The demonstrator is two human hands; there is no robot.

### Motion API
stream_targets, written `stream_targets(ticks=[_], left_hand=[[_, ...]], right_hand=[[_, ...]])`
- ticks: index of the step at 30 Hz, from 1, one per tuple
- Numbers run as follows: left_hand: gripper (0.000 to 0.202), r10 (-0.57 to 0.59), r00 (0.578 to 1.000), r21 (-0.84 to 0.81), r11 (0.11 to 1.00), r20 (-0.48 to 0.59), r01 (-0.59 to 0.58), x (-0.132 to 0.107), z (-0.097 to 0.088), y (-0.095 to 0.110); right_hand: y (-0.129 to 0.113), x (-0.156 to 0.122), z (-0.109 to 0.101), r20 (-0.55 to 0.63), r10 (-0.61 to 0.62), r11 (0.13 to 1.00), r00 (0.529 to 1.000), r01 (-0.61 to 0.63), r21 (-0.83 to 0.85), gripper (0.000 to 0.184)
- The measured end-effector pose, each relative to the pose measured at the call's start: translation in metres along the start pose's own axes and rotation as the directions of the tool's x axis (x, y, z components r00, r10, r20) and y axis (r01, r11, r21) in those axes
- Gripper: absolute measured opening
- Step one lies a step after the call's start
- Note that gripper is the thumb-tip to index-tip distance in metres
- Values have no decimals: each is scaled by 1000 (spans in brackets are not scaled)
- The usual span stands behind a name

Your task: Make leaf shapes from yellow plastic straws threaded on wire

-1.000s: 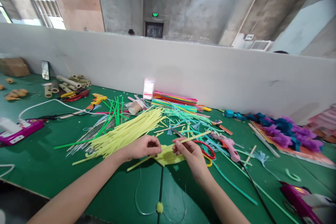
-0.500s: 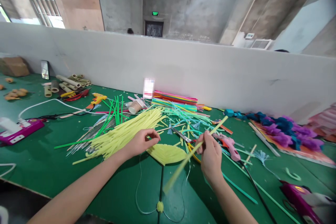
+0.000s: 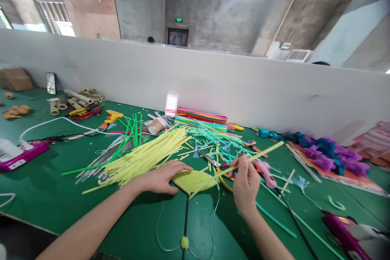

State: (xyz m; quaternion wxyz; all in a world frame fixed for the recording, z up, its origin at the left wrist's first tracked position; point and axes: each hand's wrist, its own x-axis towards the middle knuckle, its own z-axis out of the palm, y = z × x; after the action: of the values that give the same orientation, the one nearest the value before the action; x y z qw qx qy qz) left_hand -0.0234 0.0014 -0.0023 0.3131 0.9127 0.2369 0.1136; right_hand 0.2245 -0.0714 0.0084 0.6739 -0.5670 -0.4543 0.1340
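My right hand [image 3: 247, 182] is closed, pinching a yellow pipe cleaner [image 3: 267, 152] between thumb and fingers. One end of that strip points up to the right; its other end lies along the lower right edge of a yellow leaf shape [image 3: 191, 180] made of similar strips. My left hand [image 3: 163, 176] rests at the leaf's left side, fingers stretched over its upper edge and thumb apart below. From the leaf's tip a dark stem [image 3: 186, 221] runs toward me, with a small yellow knot [image 3: 184, 243] and thin pale wire loops around it.
A pile of yellow pipe cleaners [image 3: 146, 154] lies beyond my left hand. Scissors [image 3: 210, 158] and a pink glue gun [image 3: 265, 174] lie near my right hand. Power strips stand at the left [image 3: 24, 155] and right [image 3: 350, 231]. A white partition [image 3: 243, 85] closes the back.
The pipe cleaner's free end has swung up onto the leaf's edge. My left hand has lowered and spread over the leaf's left side. My right hand has shifted slightly right.
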Motion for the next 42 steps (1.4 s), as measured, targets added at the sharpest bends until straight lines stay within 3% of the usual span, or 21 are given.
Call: stream_targets(ticks=[5, 8, 10, 13, 16, 22, 27, 36, 42], left_hand=[[52, -76, 975, 57, 994, -211, 90, 5, 7, -16], [43, -73, 959, 87, 991, -274, 101, 6, 6, -15], [33, -38, 969, 83, 995, -246, 60, 4, 3, -8], [19, 34, 993, 54, 998, -110, -28, 1, 1, 5], [29, 34, 999, 36, 999, 4, -34, -1, 3, 14], [32, 27, 999, 79, 996, 31, -29, 0, 9, 13], [48, 38, 995, 63, 997, 97, -44, -2, 11, 11], [13, 86, 996, 180, 980, -20, -81, -3, 15, 11], [4, 84, 994, 166, 983, -72, -71, -3, 3, 5]], right_hand=[[4, 2, -4, 10, -57, 975, 998, 57, -217, 46], [12, 6, -6, 66, -133, 895, 989, 148, -420, 46], [17, 9, -6, 125, -159, 831, 979, 202, -519, 45], [22, 11, -4, 213, -136, 768, 968, 239, -595, 45], [25, 10, -1, 271, -107, 743, 957, 258, -618, 44], [29, 6, 3, 301, -101, 713, 948, 280, -643, 44], [29, 7, 3, 293, -74, 713, 953, 256, -652, 45], [33, 6, 2, 333, -82, 703, 939, 291, -648, 45], [34, 6, 2, 375, -101, 677, 922, 340, -652, 45]])
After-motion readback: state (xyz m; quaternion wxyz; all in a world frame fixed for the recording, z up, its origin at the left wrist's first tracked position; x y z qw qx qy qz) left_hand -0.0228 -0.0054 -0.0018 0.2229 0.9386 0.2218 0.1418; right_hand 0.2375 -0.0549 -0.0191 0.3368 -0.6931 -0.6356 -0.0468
